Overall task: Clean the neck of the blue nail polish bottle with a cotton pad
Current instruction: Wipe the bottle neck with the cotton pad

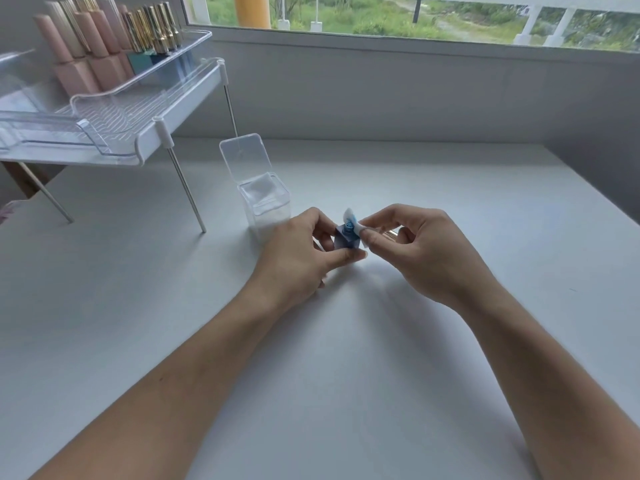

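Observation:
The small blue nail polish bottle [342,240] stands uncapped on the white table [346,341], its neck showing at the top. My left hand [298,258] grips the bottle's body between thumb and fingers. My right hand [419,247] pinches a white cotton pad [350,218] stained blue, pressed against the bottle's neck. Something gold, perhaps the cap, peeks out behind my right fingers [391,233]; I cannot tell what it is.
A clear plastic box of cotton pads [265,206] with its lid up stands just behind my left hand. A clear tiered rack [114,133] on metal legs at the far left holds several pink and gold-capped polish bottles [104,46]. A window wall runs behind.

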Motion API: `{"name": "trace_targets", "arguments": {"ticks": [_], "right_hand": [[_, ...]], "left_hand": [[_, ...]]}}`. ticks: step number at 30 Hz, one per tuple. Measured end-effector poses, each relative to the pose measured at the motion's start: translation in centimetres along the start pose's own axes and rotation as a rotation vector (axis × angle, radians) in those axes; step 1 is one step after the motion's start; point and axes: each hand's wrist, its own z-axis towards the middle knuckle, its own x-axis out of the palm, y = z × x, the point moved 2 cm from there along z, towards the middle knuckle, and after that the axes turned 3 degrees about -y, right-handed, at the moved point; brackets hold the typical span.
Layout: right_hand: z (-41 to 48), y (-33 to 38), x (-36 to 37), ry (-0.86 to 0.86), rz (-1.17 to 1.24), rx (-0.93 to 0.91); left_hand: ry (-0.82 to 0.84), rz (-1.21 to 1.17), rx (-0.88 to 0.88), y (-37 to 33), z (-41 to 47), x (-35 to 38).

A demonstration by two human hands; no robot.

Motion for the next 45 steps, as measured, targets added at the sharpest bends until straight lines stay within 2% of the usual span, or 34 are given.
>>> {"name": "trace_targets", "arguments": {"ticks": [5,9,13,25,33,45], "right_hand": [[0.1,-0.1,-0.3,-0.008,-0.04,-0.012],[0.2,-0.5,-0.6,-0.078,-0.037,-0.011],[0.1,-0.6,-0.4,-0.118,-0.027,-0.014],[0.1,-0.2,0.2,-0.046,-0.008,0.015],[0.0,0.3,-0.2,-0.021,0.021,0.035],[-0.1,0.4,-0.2,0.016,0.1,0.168]], "left_hand": [[-0.064,0.078,0.033,0.1,0.0,0.2],[0.052,-0.032,-0.037,0.1,0.2,-0.5],[0.115,-0.046,0.001,0.4,0.2,-1.1],[-0.04,0.056,0.034,-0.6,-0.7,-0.5],[-0.057,0.055,0.03,-0.7,-0.6,-0.4],[-0.071,0.036,0.052,-0.2,-0.3,0.1]]}}
